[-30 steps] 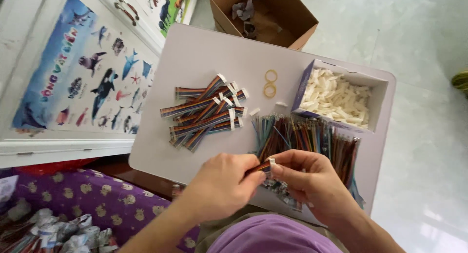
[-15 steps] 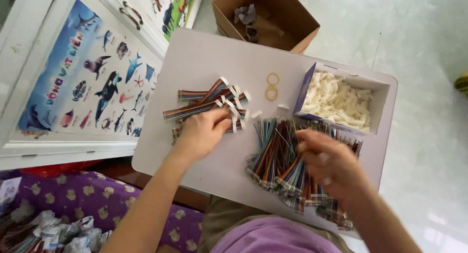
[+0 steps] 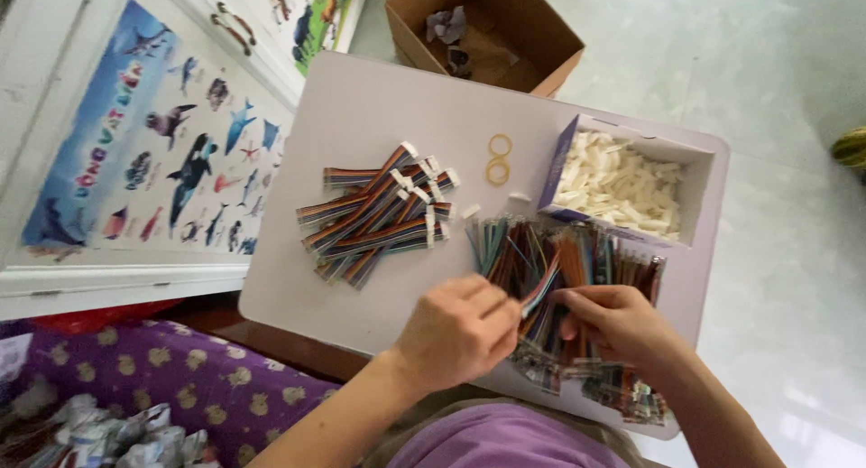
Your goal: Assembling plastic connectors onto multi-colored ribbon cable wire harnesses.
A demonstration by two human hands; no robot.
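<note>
The left hand [image 3: 460,328] and the right hand [image 3: 613,324] met over the loose wires [image 3: 568,260] at the near right of the desk [image 3: 379,116]. Both grips were narrow, pinching between them one flat ribbon wire [image 3: 541,292], probably to pull it free from the heap. Its long axis ran slanted, from the near left at the left fingers up toward the far right.

The loose wires lay mostly with their length running near to far, just beside the white box [image 3: 622,184] of small white pieces, so both could be reached easily. The finished bundle [image 3: 379,215] with white ends lay well apart to the left, its wires pointing toward the far right. Two rubber bands [image 3: 498,158] lay between it and the box.
</note>
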